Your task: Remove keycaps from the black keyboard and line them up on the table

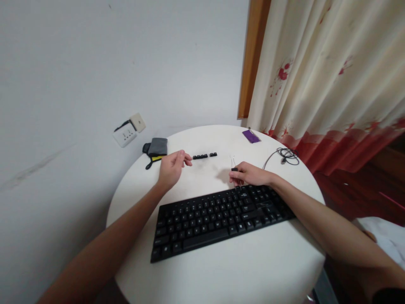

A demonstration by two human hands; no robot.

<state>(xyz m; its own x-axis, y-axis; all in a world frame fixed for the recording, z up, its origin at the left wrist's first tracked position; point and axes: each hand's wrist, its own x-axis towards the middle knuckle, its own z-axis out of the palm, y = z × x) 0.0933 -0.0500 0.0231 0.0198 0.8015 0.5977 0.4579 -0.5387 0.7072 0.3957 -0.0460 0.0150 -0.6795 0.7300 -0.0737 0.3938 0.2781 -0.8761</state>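
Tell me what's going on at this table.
A person's right hand grips a small wire tool at the far edge of the keyboard; whether it touches a key is unclear. The left hand is by the left end of a row of loose keys beyond the keyboard.

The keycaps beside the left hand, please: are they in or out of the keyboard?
Out: the keycaps lie on the table, beyond the keyboard.
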